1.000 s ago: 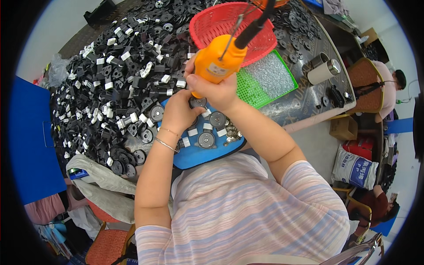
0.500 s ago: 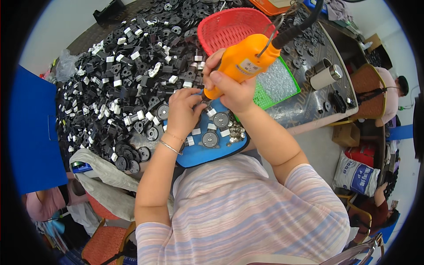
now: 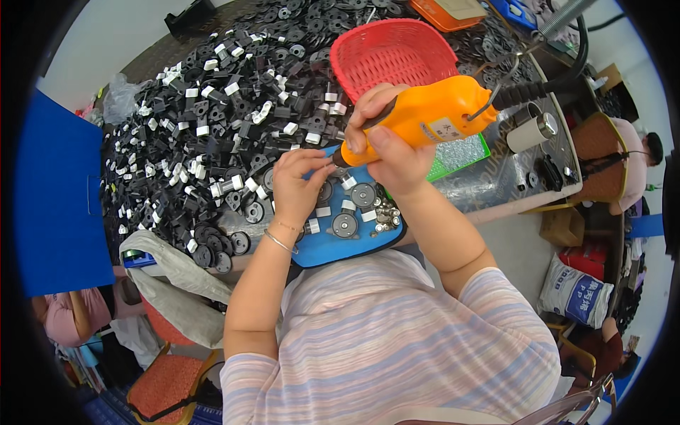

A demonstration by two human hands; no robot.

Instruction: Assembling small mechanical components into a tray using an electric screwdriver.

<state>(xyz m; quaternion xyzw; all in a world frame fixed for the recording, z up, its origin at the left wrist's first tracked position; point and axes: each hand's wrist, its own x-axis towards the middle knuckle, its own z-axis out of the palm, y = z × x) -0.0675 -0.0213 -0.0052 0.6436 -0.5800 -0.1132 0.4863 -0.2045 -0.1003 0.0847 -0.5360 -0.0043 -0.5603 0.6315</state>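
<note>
My right hand (image 3: pixel 400 159) is wrapped round an orange electric screwdriver (image 3: pixel 443 113), which is tilted with its dark tip pointing down and left. Close by that tip, my left hand (image 3: pixel 297 185) pinches with thumb and fingers; whatever lies between them is too hidden to name. Both hands are above a blue mat (image 3: pixel 322 251) at the table's near edge. On it lie several black caster wheels (image 3: pixel 345 225) with white parts, beside a little pile of shiny metal pieces (image 3: pixel 385 216).
A large heap of black and white plastic parts (image 3: pixel 205 131) covers the table's left. Beyond the screwdriver stands a red basket (image 3: pixel 354 67), with a green tray (image 3: pixel 485 145) of small metal pieces to its right. A pale flask (image 3: pixel 528 136) stands farther right. Other people sit at both sides.
The screwdriver has leaned over to the right, its cable end lower and farther right. My right hand shifted right with it. My left hand remains pinched near the tip; the whole view shifted slightly.
</note>
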